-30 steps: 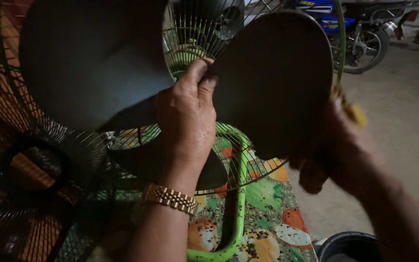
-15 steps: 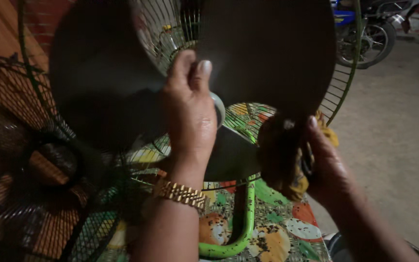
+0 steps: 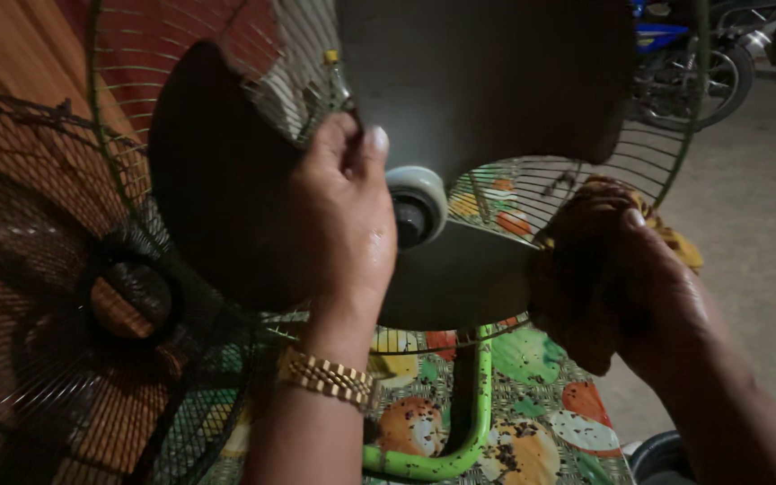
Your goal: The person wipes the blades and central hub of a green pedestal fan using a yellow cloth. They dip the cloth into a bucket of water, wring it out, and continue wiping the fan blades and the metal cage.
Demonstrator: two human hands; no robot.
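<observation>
In front of the green wire guard, the left hand pinches a dark fan blade. The right hand presses a yellow cloth on another blade.

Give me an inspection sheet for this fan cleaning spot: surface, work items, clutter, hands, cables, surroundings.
Surface: fruit-patterned cloth, speckled with dark bits.
Work items: dark fan blades on a pale hub, green rear guard, green stand tube.
Clutter: detached black grille at left.
Hands: left hand grips a blade edge; right hand presses a yellow cloth on the lower blade.
Cables: nothing seen.
Surroundings: motorcycle on concrete floor.
</observation>
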